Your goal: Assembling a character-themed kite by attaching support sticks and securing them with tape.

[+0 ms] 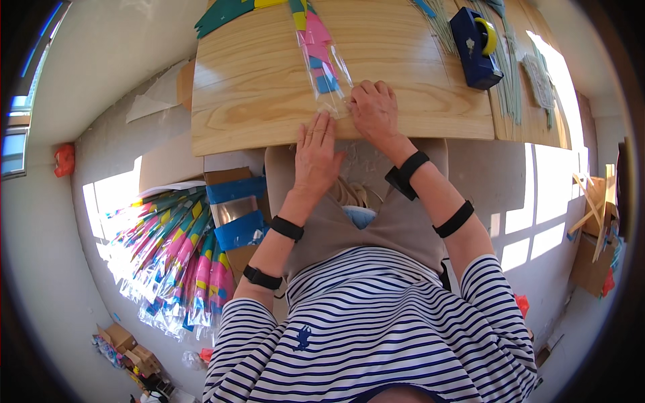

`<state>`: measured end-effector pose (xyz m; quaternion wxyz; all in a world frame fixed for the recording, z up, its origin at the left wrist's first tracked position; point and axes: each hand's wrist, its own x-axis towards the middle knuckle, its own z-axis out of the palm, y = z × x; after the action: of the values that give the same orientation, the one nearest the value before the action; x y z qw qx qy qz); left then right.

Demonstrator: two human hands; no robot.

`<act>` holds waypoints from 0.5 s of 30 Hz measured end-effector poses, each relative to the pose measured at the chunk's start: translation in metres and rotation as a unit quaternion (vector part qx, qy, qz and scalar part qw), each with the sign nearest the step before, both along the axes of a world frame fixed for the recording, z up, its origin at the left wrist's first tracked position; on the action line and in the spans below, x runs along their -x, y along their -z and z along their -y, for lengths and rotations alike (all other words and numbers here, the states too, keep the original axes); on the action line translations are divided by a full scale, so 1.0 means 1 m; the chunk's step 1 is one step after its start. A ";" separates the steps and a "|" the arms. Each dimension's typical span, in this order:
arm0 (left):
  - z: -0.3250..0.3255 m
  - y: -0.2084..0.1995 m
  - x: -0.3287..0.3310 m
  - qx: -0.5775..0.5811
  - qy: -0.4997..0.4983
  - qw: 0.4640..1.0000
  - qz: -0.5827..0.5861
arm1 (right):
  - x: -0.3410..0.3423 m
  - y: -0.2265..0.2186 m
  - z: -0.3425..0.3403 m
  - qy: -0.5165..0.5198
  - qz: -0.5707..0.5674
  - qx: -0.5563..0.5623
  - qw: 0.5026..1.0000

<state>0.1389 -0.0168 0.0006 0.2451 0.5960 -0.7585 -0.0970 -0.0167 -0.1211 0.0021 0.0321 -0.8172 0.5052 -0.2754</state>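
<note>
At top centre of the frame, a clear sleeve [329,105] of pink and blue pieces [328,83] lies on the table [248,87]. Near its lower end, my left hand [316,156] has straight fingers together, thumb apart; my right hand [375,114] curls at the sleeve's corner, whether clamped on it I cannot tell.

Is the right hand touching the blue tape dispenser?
Apart: the head view shows bare wooden tabletop between the right hand and the blue tape dispenser.
</note>
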 end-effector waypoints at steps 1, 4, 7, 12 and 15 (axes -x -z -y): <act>0.000 0.000 0.000 -0.002 0.000 1.000 0.007 | 0.000 0.001 0.000 0.001 0.003 0.001 1.000; 0.000 0.000 -0.001 -0.007 -0.003 1.000 0.026 | 0.004 0.002 0.002 0.007 0.040 -0.008 0.999; 0.001 -0.001 0.000 -0.009 -0.007 0.999 0.036 | 0.015 0.008 0.010 0.025 0.110 -0.089 0.990; 0.001 -0.003 0.002 -0.012 -0.017 0.999 0.037 | 0.032 -0.001 0.014 0.071 0.182 -0.204 0.959; 0.001 -0.003 0.002 -0.009 -0.022 0.999 0.045 | 0.031 -0.008 0.009 0.063 0.167 -0.252 0.951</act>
<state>0.1368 -0.0179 0.0039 0.2069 0.6183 -0.7549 -0.0715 -0.0481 -0.1303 0.0100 0.3034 -0.6914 0.5960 -0.2732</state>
